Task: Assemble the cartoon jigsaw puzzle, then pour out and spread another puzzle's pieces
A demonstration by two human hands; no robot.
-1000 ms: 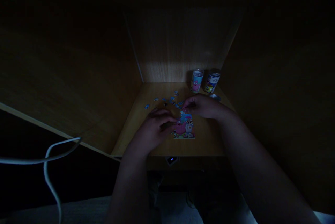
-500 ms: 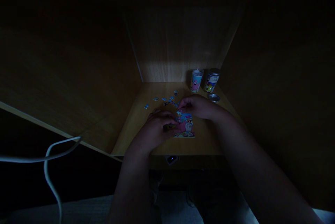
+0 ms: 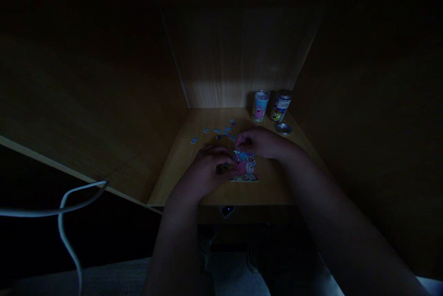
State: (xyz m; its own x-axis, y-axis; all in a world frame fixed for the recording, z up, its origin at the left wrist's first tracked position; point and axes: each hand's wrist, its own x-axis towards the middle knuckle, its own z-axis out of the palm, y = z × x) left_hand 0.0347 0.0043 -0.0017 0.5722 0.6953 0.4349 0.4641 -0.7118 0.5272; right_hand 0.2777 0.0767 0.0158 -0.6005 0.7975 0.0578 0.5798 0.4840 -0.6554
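Note:
A partly assembled jigsaw puzzle [image 3: 249, 166] with pink, blue and white cartoon figures lies near the front of the wooden surface. My left hand [image 3: 212, 164] is curled over its left side, thumb and index finger gripping there and covering part of the picture. At the top left corner of the puzzle, my right hand [image 3: 254, 141] pinches a small jigsaw piece [image 3: 236, 151], which touches or nearly touches the assembled part; the dim light hides the exact contact. Several loose jigsaw pieces [image 3: 217, 131] are scattered just beyond both hands.
Two cartoon-printed cans, an open-looking one [image 3: 260, 105] and a lidded one [image 3: 280, 105], stand at the back right. A round metal lid [image 3: 284, 129] lies before them. Wooden panels [image 3: 221, 65] enclose the surface. A white cable [image 3: 64, 222] hangs at left.
My right hand has shifted slightly down towards the puzzle, and the piece at its fingertips sits a little lower. My left hand has stayed in place.

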